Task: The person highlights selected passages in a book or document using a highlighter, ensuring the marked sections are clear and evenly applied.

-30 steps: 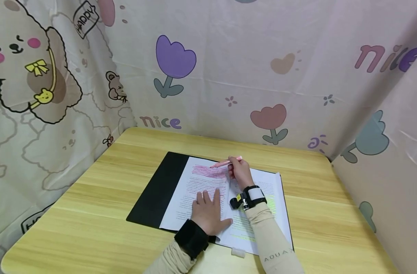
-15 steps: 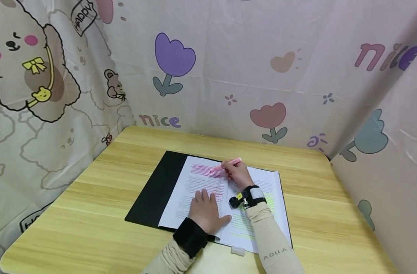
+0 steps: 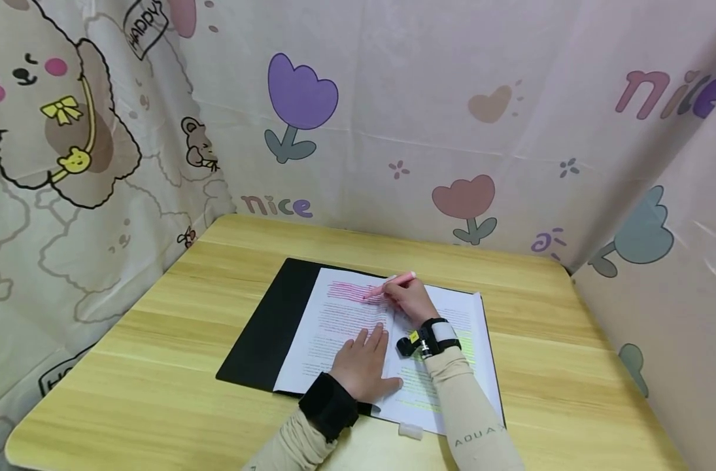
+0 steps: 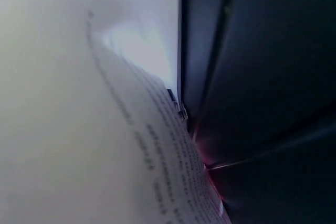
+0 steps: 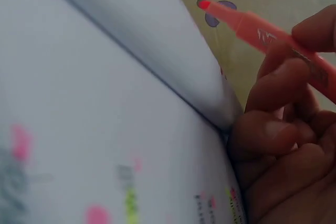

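In the head view my right hand point(image 3: 412, 301) pinches a pink highlighter point(image 3: 400, 280) over the left printed page point(image 3: 316, 353) of papers in a black folder point(image 3: 266, 327). Its tip is at the pink-marked lines near the top of that page. The right wrist view has the highlighter point(image 5: 257, 30) between thumb and fingers, uncapped, with a red-pink tip. My left hand point(image 3: 362, 369) lies with straight fingers on the pages near the centre fold. The left wrist view catches blurred printed paper point(image 4: 152, 145) beside a black surface, without the hand.
Yellow highlighting marks the right page point(image 3: 419, 386). A small whitish block point(image 3: 410, 431) lies at the folder's near edge. The wooden table point(image 3: 128, 366) reaches a printed cloth backdrop point(image 3: 369, 98) behind and at both sides.
The highlighter tip has moved slightly down the page from its place one second ago. My left hand has shifted a little to the right since half a second ago, its fingers more together.
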Demonstrator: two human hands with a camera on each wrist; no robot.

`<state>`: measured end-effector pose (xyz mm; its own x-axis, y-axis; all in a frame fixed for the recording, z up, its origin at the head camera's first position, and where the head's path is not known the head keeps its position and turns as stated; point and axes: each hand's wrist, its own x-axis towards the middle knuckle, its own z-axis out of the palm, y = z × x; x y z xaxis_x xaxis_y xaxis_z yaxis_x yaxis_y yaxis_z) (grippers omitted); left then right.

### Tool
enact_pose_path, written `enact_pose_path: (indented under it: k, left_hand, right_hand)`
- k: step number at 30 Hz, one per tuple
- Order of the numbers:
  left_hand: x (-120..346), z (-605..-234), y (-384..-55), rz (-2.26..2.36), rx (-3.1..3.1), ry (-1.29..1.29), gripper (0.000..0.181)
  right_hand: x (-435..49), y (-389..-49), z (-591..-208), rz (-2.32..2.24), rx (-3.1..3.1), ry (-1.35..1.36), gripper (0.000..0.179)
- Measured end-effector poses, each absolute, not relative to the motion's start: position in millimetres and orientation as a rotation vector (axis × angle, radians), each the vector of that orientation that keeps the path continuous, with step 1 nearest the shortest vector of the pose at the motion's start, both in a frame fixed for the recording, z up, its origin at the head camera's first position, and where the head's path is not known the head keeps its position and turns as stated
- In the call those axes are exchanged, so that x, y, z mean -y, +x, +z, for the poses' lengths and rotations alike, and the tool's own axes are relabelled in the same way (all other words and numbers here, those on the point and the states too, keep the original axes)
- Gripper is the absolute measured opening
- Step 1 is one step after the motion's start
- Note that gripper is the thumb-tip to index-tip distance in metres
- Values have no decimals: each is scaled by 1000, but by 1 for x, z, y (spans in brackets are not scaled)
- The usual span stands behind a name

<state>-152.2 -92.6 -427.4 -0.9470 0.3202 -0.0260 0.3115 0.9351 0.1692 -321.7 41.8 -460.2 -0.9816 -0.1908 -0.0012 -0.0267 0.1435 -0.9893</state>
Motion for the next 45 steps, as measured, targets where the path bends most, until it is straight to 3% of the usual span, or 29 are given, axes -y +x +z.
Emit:
enact_pose_path:
  k: [45]
  left_hand:
    - [92,-428,-153,274,-3032,494,87]
  right_hand:
    - [-39,-317,-450,-1679,-2382,-428,20]
